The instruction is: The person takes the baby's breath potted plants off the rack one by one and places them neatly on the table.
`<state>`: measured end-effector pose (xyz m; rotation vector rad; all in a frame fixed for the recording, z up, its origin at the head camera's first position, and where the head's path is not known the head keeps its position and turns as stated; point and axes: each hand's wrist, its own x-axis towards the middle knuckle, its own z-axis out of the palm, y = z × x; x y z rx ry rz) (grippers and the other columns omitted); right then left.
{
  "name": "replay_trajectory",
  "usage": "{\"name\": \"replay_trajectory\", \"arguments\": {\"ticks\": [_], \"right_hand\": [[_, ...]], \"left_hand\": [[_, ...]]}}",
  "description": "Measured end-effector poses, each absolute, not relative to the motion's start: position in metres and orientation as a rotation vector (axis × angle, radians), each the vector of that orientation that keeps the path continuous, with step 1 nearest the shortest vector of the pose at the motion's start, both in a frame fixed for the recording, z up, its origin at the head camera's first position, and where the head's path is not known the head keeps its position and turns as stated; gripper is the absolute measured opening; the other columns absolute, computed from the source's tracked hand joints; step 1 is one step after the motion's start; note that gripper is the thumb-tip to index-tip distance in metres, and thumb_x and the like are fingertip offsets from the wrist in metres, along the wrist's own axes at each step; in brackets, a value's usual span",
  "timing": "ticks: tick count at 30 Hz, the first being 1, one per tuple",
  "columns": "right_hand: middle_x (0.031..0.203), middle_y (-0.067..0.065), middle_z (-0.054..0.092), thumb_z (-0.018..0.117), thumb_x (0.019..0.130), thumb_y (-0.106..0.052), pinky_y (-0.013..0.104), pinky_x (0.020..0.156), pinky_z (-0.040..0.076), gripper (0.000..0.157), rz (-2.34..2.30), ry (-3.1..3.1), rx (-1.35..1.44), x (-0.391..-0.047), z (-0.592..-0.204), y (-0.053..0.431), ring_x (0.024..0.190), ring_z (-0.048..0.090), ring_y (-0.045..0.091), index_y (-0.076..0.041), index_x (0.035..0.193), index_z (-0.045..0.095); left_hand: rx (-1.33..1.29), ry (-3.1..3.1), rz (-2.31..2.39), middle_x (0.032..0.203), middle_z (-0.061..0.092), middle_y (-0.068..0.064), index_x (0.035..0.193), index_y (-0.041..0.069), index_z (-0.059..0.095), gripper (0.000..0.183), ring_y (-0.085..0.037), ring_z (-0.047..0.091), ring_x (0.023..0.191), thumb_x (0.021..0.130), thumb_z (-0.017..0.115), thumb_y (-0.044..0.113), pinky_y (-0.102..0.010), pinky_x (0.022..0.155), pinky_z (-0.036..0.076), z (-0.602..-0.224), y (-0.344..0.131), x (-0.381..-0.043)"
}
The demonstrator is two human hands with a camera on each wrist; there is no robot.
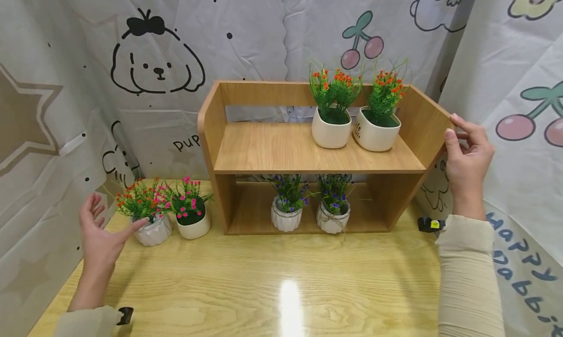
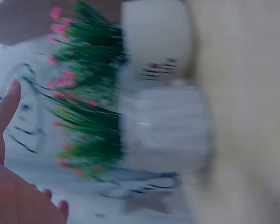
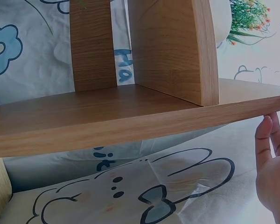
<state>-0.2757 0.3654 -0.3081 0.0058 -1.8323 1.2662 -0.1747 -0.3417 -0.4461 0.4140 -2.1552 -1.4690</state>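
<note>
A two-tier wooden shelf [image 1: 321, 171] stands on the table. My right hand [image 1: 470, 151] grips the edge of its right side panel; in the right wrist view, the fingertips of that hand [image 3: 273, 168] meet the panel's edge. At the left, my left hand [image 1: 103, 234] is spread with its thumb toward a ribbed white pot of orange and pink flowers [image 1: 153, 231], apart from it. Beside that pot is a smooth cream pot of pink flowers [image 1: 195, 225]. The left wrist view is blurred but shows the ribbed pot [image 2: 168, 128] and my left hand [image 2: 18, 186] to one side.
Two cream pots with orange flowers [image 1: 332, 129] [image 1: 377, 131] sit at the right of the upper tier. Below them, two white pots with purple flowers [image 1: 287, 215] [image 1: 333, 219] stand near the lower tier's front. A printed curtain [image 1: 246, 34] surrounds the table [image 1: 220, 278].
</note>
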Motion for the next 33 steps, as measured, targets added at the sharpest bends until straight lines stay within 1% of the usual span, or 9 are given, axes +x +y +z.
{"name": "replay_trajectory", "arguments": {"ticks": [3, 7, 10, 13, 15, 20, 24, 29, 33], "right_hand": [[0.130, -0.010, 0.066, 0.066, 0.102, -0.014, 0.015, 0.083, 0.052, 0.030, 1.269, -1.824, 0.005, -0.277, -0.309, 0.366, 0.102, 0.057, 0.006, -0.020, 0.130, 0.072], [0.128, -0.011, 0.066, 0.066, 0.102, -0.015, 0.015, 0.083, 0.052, 0.030, 1.264, -1.826, 0.005, -0.278, -0.310, 0.365, 0.102, 0.057, 0.006, -0.021, 0.130, 0.072], [0.128, -0.013, 0.066, 0.065, 0.102, -0.015, 0.015, 0.083, 0.051, 0.030, 1.261, -1.838, 0.006, -0.277, -0.311, 0.363, 0.101, 0.057, 0.005, -0.020, 0.131, 0.072], [0.128, -0.013, 0.066, 0.065, 0.103, -0.015, 0.016, 0.084, 0.051, 0.030, 1.261, -1.834, 0.010, -0.276, -0.311, 0.362, 0.102, 0.057, 0.005, -0.020, 0.131, 0.072], [0.128, -0.014, 0.065, 0.064, 0.103, -0.016, 0.017, 0.085, 0.051, 0.029, 1.253, -1.830, 0.005, -0.275, -0.309, 0.360, 0.102, 0.056, 0.004, -0.021, 0.131, 0.072], [0.127, -0.015, 0.065, 0.062, 0.104, -0.017, 0.018, 0.087, 0.051, 0.029, 1.239, -1.835, -0.008, -0.268, -0.305, 0.352, 0.102, 0.056, 0.004, -0.022, 0.131, 0.071], [0.127, -0.015, 0.065, 0.062, 0.104, -0.017, 0.017, 0.087, 0.051, 0.029, 1.242, -1.837, -0.007, -0.266, -0.304, 0.348, 0.102, 0.055, 0.004, -0.021, 0.131, 0.071], [0.124, -0.015, 0.066, 0.062, 0.104, -0.016, 0.018, 0.084, 0.050, 0.028, 1.255, -1.800, 0.021, -0.266, -0.302, 0.348, 0.100, 0.056, 0.003, -0.018, 0.130, 0.072], [0.122, -0.015, 0.067, 0.063, 0.103, -0.014, 0.018, 0.082, 0.049, 0.028, 1.263, -1.789, 0.023, -0.265, -0.301, 0.348, 0.099, 0.057, 0.003, -0.017, 0.128, 0.073]], "left_hand": [[0.322, -2.092, -1.362, 0.165, 0.027, 0.010, 0.163, 0.036, 0.021, 0.116, -0.010, 0.028, 0.146, 0.076, 0.092, 0.007, -0.009, 0.113, 0.023, -0.422, -0.327, -0.168], [0.122, -2.063, -1.230, 0.158, 0.036, 0.012, 0.161, 0.034, 0.031, 0.118, -0.005, 0.033, 0.138, 0.068, 0.094, -0.002, -0.013, 0.110, 0.026, -0.392, -0.304, -0.163], [-0.066, -2.020, -1.173, 0.154, 0.043, 0.013, 0.158, 0.024, 0.040, 0.111, -0.005, 0.037, 0.138, 0.065, 0.093, -0.007, -0.017, 0.111, 0.028, -0.372, -0.286, -0.162], [-0.226, -1.974, -1.156, 0.151, 0.046, 0.014, 0.155, 0.014, 0.046, 0.099, -0.004, 0.039, 0.138, 0.068, 0.091, -0.005, -0.020, 0.111, 0.030, -0.357, -0.266, -0.167], [-0.327, -1.950, -1.159, 0.151, 0.048, 0.008, 0.154, 0.009, 0.048, 0.093, -0.007, 0.040, 0.139, 0.070, 0.089, -0.003, -0.022, 0.112, 0.031, -0.350, -0.250, -0.174], [-0.480, -1.999, -1.120, 0.158, 0.047, -0.004, 0.154, 0.013, 0.049, 0.091, -0.017, 0.039, 0.144, 0.073, 0.090, 0.004, -0.033, 0.118, 0.030, -0.335, -0.202, -0.193], [-0.630, -2.019, -1.074, 0.160, 0.046, -0.004, 0.156, 0.015, 0.046, 0.088, -0.023, 0.038, 0.147, 0.080, 0.090, 0.021, -0.045, 0.122, 0.028, -0.319, -0.160, -0.212], [-0.751, -2.070, -1.107, 0.159, 0.046, -0.002, 0.158, 0.016, 0.043, 0.087, -0.021, 0.040, 0.145, 0.084, 0.088, 0.027, -0.044, 0.121, 0.033, -0.301, -0.109, -0.246], [-0.753, -2.234, -1.161, 0.159, 0.044, -0.001, 0.160, 0.023, 0.038, 0.087, -0.022, 0.043, 0.142, 0.088, 0.084, 0.036, -0.047, 0.118, 0.038, -0.297, -0.073, -0.270]]}}
